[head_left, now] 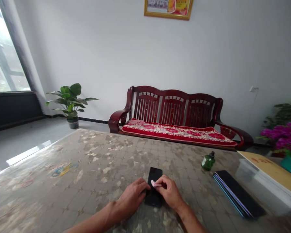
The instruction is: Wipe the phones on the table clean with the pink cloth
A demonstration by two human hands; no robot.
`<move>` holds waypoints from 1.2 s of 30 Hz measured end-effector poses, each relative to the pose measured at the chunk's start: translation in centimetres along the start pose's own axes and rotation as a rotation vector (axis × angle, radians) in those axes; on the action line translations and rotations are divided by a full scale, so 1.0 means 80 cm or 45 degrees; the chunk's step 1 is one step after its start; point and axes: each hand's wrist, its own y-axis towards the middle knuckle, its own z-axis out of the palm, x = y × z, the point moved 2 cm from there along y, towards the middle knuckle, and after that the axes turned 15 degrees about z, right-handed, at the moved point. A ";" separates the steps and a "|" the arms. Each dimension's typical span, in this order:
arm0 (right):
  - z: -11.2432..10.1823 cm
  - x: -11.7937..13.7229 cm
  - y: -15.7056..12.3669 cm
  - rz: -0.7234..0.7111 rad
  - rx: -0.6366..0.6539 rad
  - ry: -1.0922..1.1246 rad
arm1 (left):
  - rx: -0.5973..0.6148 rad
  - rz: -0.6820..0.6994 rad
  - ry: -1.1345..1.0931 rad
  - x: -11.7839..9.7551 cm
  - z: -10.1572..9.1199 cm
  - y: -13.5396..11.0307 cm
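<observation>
A black smartphone (153, 198) lies flat on the patterned tablecloth in front of me, its dark screen facing up. My left hand (134, 193) is at its left edge, fingers bent and steadying the phone. Over the screen, my right hand (170, 191) pinches a small pinkish-white cloth (154, 184) between thumb and fingers. The cloth is at the screen; whether it presses on the glass is hard to tell. Part of the phone's right side is hidden under my right hand.
A green pump bottle (208, 161), a stack of dark flat devices (237, 194) and a clear plastic box (262, 181) with a tan folder (274, 168) on it stand right. Colored rubber bands (63, 169) lie left. Beyond the tablecloth (106, 171) is a wooden bench (173, 110).
</observation>
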 end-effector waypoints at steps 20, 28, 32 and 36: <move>-0.019 -0.001 0.009 0.223 -0.270 0.713 | 0.882 0.698 0.334 0.035 -0.027 0.132; -0.020 -0.007 0.014 0.271 -0.294 0.841 | 0.946 0.534 0.502 0.035 -0.041 0.121; -0.019 -0.007 0.015 0.280 -0.291 0.882 | 0.873 0.441 0.680 0.027 -0.043 0.100; -0.020 -0.007 0.016 0.268 -0.287 0.924 | 0.785 0.384 0.904 0.020 -0.033 0.075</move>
